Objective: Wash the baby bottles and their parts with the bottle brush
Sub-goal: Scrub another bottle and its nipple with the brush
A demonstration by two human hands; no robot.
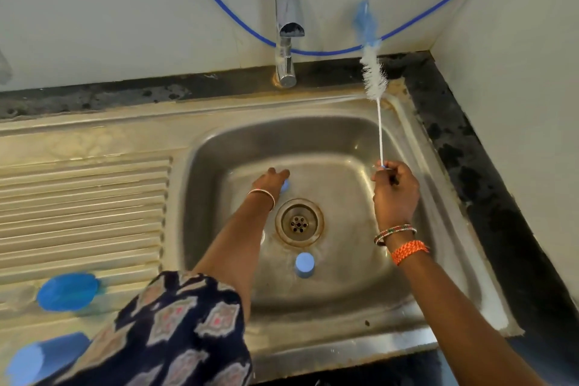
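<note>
Bottle brush (374, 72): standing nearly upright above the far right corner of the sink (438, 216), its white bristles and blue tip rising in front of the wall, its thin stem running down into the right hand.
Right hand (395, 189): pinching the lower end of the brush stem between curled fingers, hovering over the right side of the basin.
Left hand (270, 181): reaching down to the basin floor just beyond the drain (299, 222); fingers are lying over a small blue part (285, 186), but whether they are gripping it cannot be told.
Blue cap (304, 264): sitting on the basin floor, just on the near side of the drain.
Blue pieces (67, 291): two blurred blue items lying on the ribbed drainboard (81, 197) at left.
Faucet (286, 22): standing behind the basin, no water running.
</note>
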